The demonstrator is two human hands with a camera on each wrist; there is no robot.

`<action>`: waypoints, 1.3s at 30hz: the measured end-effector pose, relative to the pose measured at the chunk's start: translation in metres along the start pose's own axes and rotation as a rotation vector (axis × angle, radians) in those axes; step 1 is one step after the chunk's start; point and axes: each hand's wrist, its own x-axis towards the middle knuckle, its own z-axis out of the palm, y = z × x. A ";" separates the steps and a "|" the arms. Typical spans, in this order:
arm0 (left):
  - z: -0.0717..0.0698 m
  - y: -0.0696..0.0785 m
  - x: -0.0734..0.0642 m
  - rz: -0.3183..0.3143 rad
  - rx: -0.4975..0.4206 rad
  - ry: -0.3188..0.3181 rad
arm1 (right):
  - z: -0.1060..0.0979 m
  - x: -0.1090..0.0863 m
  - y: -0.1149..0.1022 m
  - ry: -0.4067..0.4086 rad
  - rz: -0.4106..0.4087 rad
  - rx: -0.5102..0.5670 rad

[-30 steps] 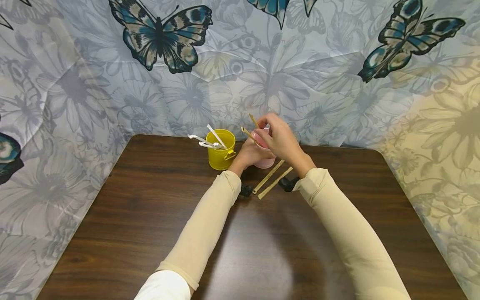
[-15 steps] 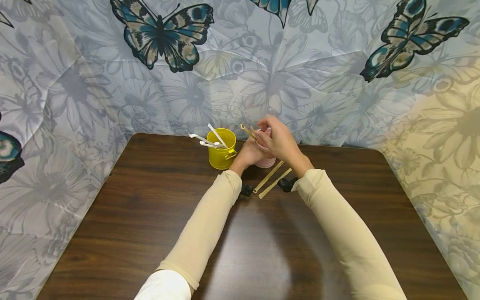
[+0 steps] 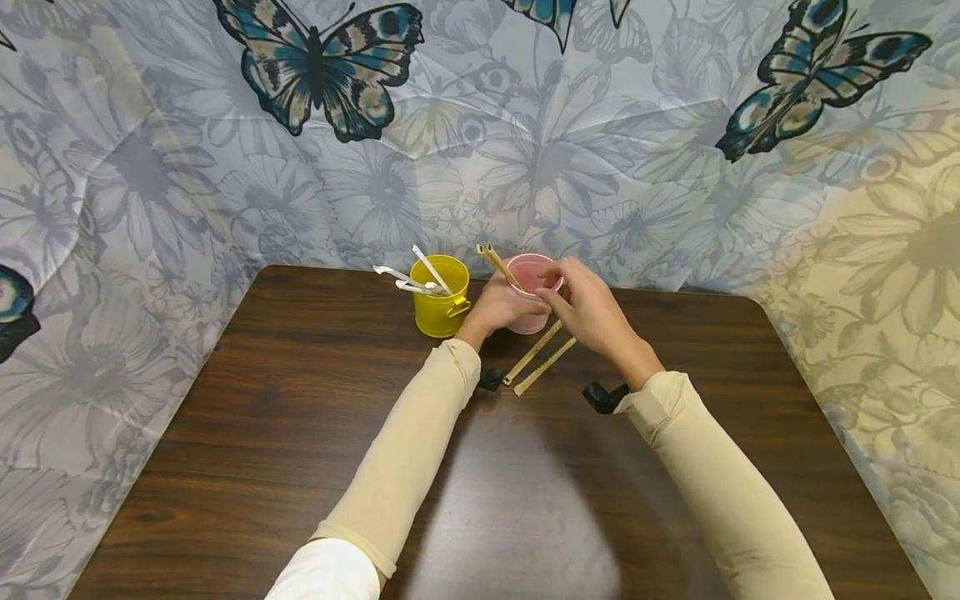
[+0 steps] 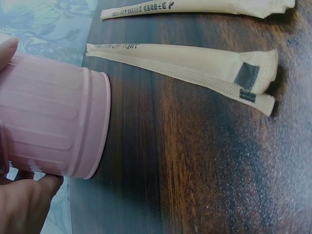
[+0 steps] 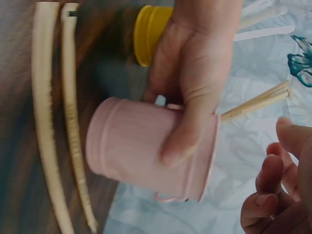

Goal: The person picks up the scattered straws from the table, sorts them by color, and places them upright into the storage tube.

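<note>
My left hand (image 3: 501, 305) grips a small pink bucket (image 3: 529, 324) from its left side. In the right wrist view the left thumb (image 5: 183, 144) lies across the bucket's wall. Two thin sticks (image 3: 495, 262) in tan paper wrappers lean out over the bucket's left rim. Close by the right side of the rim is my right hand (image 3: 592, 307), fingers loosely bent and holding nothing. Two more tan wrapped sticks (image 4: 180, 63) with dark print lie side by side on the table, in front of the bucket.
A yellow bucket (image 3: 435, 317) stands just left of the left hand, with several white wrapped sticks (image 3: 433, 273) in it. The brown wooden table (image 3: 300, 433) meets a butterfly-print cloth (image 3: 450, 167) behind. Black wrist cameras (image 3: 604, 397) sit under the sleeves.
The right hand lets a tan wrapped stick down into the pink bucket beside another, then moves right and slightly toward me, off the sticks. The left hand keeps holding the bucket in place.
</note>
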 end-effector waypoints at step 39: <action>0.001 -0.001 -0.005 -0.104 0.078 0.071 | 0.053 -0.080 0.033 -0.411 0.228 -0.001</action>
